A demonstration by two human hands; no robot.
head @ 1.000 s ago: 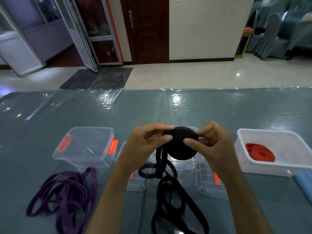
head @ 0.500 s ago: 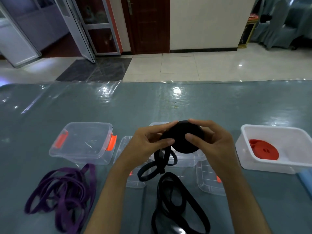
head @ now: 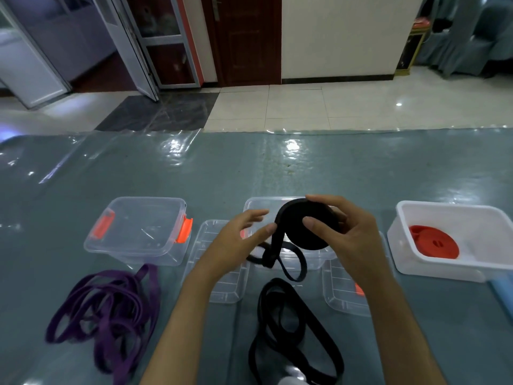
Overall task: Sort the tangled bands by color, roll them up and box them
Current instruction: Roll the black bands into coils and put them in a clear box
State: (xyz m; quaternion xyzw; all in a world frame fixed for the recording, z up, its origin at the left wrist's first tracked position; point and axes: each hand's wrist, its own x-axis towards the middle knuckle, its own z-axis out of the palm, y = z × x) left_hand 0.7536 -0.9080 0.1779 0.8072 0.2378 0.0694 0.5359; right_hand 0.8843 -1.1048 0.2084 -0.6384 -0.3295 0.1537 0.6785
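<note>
My right hand (head: 341,237) grips a rolled black band (head: 298,223) above the middle clear box (head: 258,204), thumb on its face. The band's loose tail hangs down from the roll and runs into a black heap (head: 291,337) on the table in front of me. My left hand (head: 238,243) sits just left of the roll, fingers spread, thumb touching the hanging tail. A tangle of purple bands (head: 108,307) lies at the lower left. A rolled red band (head: 433,244) rests in the white bin (head: 444,212) on the right.
A clear box with orange latches (head: 138,229) stands closed at the left. Two clear lids (head: 222,279) (head: 344,295) lie beside the middle box. The table has a shiny grey-green plastic cover (head: 249,168). A blue object (head: 502,293) pokes in at the right edge.
My left hand has let go of the roll and opened, sliding left and down to the tail. The roll has been turned and lifted slightly in my right hand.
</note>
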